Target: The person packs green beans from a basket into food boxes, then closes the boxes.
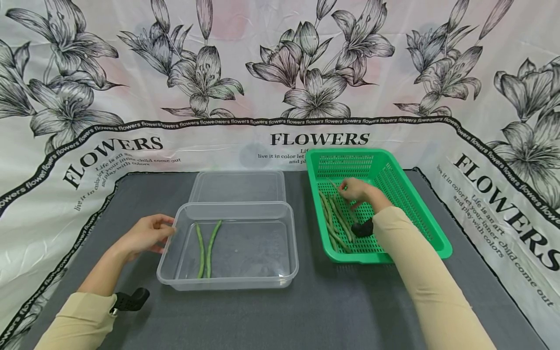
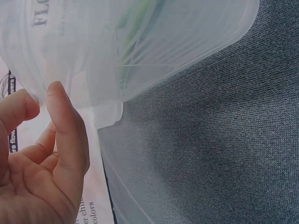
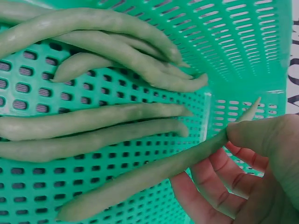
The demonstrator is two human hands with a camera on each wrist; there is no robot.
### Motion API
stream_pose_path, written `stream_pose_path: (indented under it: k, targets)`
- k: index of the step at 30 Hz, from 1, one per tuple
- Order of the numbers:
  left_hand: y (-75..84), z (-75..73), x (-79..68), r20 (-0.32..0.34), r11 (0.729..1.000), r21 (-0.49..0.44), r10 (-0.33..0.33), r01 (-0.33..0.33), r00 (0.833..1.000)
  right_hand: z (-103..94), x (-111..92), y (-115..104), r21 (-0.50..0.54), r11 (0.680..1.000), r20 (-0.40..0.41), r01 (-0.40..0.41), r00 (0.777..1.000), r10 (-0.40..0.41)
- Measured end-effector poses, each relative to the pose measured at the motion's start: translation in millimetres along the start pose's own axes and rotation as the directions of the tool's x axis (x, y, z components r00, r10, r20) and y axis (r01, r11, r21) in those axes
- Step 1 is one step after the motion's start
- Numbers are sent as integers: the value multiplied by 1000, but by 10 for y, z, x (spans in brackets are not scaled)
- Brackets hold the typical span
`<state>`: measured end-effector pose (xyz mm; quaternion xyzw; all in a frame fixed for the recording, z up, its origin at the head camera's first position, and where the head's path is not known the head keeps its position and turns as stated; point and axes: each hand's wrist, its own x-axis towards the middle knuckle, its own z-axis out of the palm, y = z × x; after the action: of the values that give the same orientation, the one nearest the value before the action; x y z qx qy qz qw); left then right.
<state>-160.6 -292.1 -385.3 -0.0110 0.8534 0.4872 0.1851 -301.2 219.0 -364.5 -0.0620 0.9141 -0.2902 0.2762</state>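
My right hand (image 1: pixel 356 190) is inside the green basket (image 1: pixel 426 221), pinching one green bean (image 3: pixel 154 170) near its tip between thumb and fingers. The held bean slants over the basket floor, with several other green beans (image 3: pixel 98 116) lying beside it. At the clear plastic container (image 1: pixel 232 284), my left hand (image 1: pixel 146 235) pinches the left rim with thumb and finger. Two green beans (image 1: pixel 212 248) lie lengthwise inside that container. Through its cloudy wall, green shapes show blurred in the left wrist view.
A clear plastic lid (image 1: pixel 238 187) lies flat behind the container. Everything stands on a dark grey cloth (image 1: pixel 271 321). Behind it rises a white flower-printed cloth (image 1: pixel 245 97). Black wrist straps (image 1: pixel 131 300) sit at both wrists.
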Motion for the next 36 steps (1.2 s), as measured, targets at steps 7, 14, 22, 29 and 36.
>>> stream_pose_path:
  k: [7, 14, 22, 29, 36]
  targets:
    - [-13, -4, 9, -4, 1000, 3, -3, 3, 1000, -76, -23, -78, -26, 999, -79, 39, 996, -41]
    - [-19, -2, 13, -1, 1000, 3, -2, 2, 1000, -163, -40, -216, -42, 995, -119, 94, 988, -99]
    - [-20, -4, 18, 3, 1000, -2, 1, -1, 1000, -234, -110, -445, -39, 994, -127, 106, 986, -110]
    - [-17, -9, 21, 3, 1000, -2, -1, 1, 1000, -256, -112, -570, -66, 992, -118, 108, 986, -116]
    - [-20, -9, 19, 4, 1000, -4, 0, 0, 1000, -243, -119, -733, -50, 991, -116, 122, 985, -127]
